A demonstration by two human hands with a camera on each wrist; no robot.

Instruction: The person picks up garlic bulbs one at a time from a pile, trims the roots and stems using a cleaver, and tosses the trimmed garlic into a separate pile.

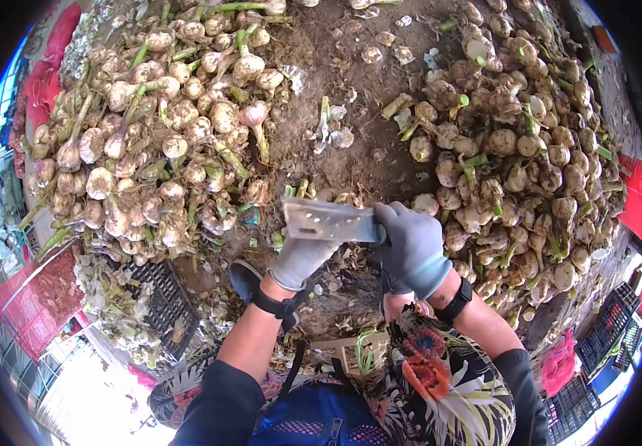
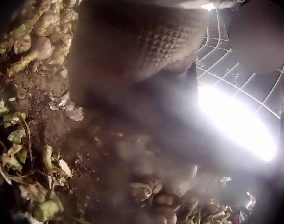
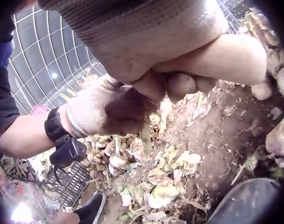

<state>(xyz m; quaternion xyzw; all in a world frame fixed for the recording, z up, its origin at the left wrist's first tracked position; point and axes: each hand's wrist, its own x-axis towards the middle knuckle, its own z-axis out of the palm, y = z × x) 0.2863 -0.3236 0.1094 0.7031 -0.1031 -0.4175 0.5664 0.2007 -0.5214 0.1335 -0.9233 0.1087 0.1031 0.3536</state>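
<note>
The right hand (image 1: 412,245), in a grey glove, grips a cleaver (image 1: 328,221). Its broad, dirt-marked blade points left and covers part of the left hand (image 1: 302,260). In the right wrist view the pale wooden handle (image 3: 226,58) sticks out of the right fist. The left hand, also gloved, is curled just under the blade. A pale green garlic stalk (image 3: 145,135) hangs from its fingers in the right wrist view; the bulb is hidden. Glove and blur fill much of the left wrist view.
Heaps of garlic lie at the left (image 1: 165,141) and right (image 1: 514,163). Cut stalks and skins litter the soil (image 1: 328,67) between. A black crate (image 1: 161,305) stands at the lower left, others (image 1: 611,327) at the right. A shoe (image 1: 245,279) is near the left forearm.
</note>
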